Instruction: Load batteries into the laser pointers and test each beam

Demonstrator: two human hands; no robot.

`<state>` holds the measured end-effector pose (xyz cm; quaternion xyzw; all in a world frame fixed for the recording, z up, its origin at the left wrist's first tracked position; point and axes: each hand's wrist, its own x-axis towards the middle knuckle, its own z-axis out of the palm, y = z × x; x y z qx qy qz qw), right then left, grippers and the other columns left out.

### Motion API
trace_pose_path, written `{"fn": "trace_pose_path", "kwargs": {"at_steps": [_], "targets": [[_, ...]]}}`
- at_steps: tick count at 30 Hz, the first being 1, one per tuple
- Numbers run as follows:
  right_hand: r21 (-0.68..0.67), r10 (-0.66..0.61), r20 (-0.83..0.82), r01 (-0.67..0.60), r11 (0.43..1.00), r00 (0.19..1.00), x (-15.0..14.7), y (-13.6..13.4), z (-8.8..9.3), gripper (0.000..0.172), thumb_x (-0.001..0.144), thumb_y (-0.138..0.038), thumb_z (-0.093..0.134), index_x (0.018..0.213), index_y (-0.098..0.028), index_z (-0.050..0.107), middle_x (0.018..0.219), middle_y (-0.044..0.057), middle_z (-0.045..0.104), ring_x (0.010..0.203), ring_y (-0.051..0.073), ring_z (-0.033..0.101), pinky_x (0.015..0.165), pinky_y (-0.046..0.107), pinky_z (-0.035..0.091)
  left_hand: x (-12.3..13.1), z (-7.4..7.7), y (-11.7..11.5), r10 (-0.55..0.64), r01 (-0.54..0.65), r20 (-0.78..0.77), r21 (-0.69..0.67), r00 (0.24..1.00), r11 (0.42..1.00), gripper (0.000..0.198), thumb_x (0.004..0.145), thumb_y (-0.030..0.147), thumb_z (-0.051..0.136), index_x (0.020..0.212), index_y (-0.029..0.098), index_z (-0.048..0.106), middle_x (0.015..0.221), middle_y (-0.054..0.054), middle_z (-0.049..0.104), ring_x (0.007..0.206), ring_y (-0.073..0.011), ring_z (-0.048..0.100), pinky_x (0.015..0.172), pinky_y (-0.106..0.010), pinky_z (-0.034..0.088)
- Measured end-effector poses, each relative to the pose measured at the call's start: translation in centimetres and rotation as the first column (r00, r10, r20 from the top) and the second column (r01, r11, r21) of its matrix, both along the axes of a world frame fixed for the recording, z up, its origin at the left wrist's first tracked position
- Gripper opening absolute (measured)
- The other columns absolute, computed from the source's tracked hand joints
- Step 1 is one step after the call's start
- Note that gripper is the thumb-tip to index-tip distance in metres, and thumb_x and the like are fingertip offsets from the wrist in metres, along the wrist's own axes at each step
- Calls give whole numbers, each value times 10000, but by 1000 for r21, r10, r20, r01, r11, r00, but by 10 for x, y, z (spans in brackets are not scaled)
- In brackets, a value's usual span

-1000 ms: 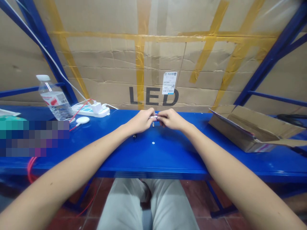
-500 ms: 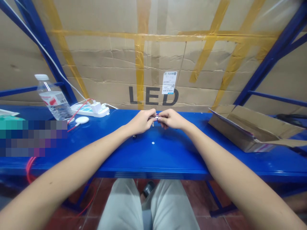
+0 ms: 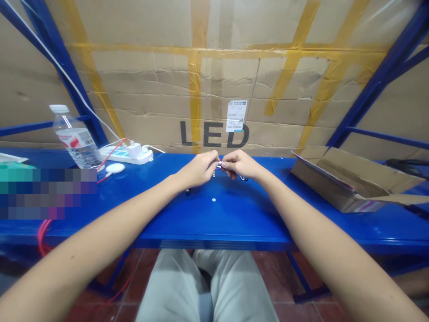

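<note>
My left hand and my right hand meet above the blue table, fingertips almost touching. Both are closed in a pinch around a small white-and-purple piece; most of it is hidden by the fingers, and its kind is too small to tell. A thin looped wire shows just below my right hand. Under the left fingertips a tiny shiny metal part is visible. Near my left wrist, a small dark part rests on the table.
On the left stand a water bottle, a white power strip with plugs, and a white oval device on a red cable. An open cardboard box sits at right. Behind the blue table rises a large taped carton.
My right fingers have shifted slightly and look a little more spread. The looped wire below the right hand now shows. Beneath the table, the legs have moved and the shoe is no longer visible.
</note>
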<state>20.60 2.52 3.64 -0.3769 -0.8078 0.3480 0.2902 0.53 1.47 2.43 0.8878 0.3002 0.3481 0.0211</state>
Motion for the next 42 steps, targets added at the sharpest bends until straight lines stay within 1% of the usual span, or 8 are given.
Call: {"fn": "trace_pose_path", "kwargs": {"at_steps": [3, 7, 12, 18, 23, 29, 38, 42], "targets": [[170, -33, 120, 12, 985, 992, 0, 0, -1, 299, 856, -283, 547, 579, -171, 531, 505, -3, 562, 452, 108, 495, 490, 244, 361, 1, -1, 2, 21, -6, 74, -201, 997, 980, 92, 922, 256, 523, 851, 198, 532, 756, -27, 669, 701, -178, 630, 645, -301, 456], [364, -47, 245, -47, 930, 968, 1, 1, -1, 291, 862, -217, 511, 582, -159, 563, 512, -8, 546, 513, 101, 441, 552, 253, 317, 2, -2, 6, 41, 78, 218, -511, 975, 856, 111, 879, 247, 604, 836, 184, 523, 698, -27, 682, 627, -166, 659, 588, -282, 481], [460, -20, 331, -143, 877, 943, 0, -1, -1, 228, 837, -161, 512, 639, -146, 624, 557, -8, 558, 545, 100, 407, 578, 262, 293, 0, -1, 9, 4, 133, 202, -663, 979, 737, 154, 877, 243, 623, 811, 170, 505, 759, -59, 713, 562, -139, 652, 552, -266, 482], [399, -35, 318, -101, 911, 947, 2, 0, 0, 261, 812, -162, 519, 552, -161, 537, 490, -20, 514, 508, 96, 391, 544, 260, 281, 3, -8, 9, -23, 138, 248, -458, 969, 878, 160, 808, 221, 658, 743, 174, 520, 721, -16, 670, 682, -151, 631, 638, -276, 475], [144, 25, 150, -47, 988, 988, 4, 0, 0, 227, 816, -218, 529, 596, -167, 560, 486, -13, 552, 429, 99, 466, 471, 239, 343, 6, -11, 3, 15, 3, 126, -135, 992, 991, 162, 845, 190, 596, 720, 186, 492, 705, 10, 610, 666, -135, 543, 624, -263, 394], [-101, 23, -16, -25, 995, 1000, 3, -2, 2, 171, 769, -248, 591, 633, -147, 615, 436, -25, 508, 363, 90, 439, 375, 219, 342, 4, -9, -2, -42, 42, 1, 109, 999, 993, 124, 900, 143, 494, 788, 193, 513, 808, -43, 628, 765, -171, 573, 712, -293, 429], [-20, -2, -48, 1, 1000, 999, 2, -3, 7, 248, 783, -250, 640, 570, -160, 550, 461, -13, 529, 386, 88, 465, 386, 210, 363, 4, -1, 0, -31, 39, 150, -48, 988, 998, 89, 903, 158, 534, 823, 178, 567, 860, -50, 705, 796, -175, 656, 719, -289, 481], [-96, 4, -92, -13, 995, 996, 3, -3, 6, 211, 771, -247, 638, 595, -148, 580, 451, -16, 517, 375, 79, 435, 357, 197, 325, 2, -6, 5, -84, 71, 144, 94, 986, 993, 111, 892, 107, 526, 833, 176, 590, 859, -43, 706, 815, -171, 660, 748, -294, 503]]}}
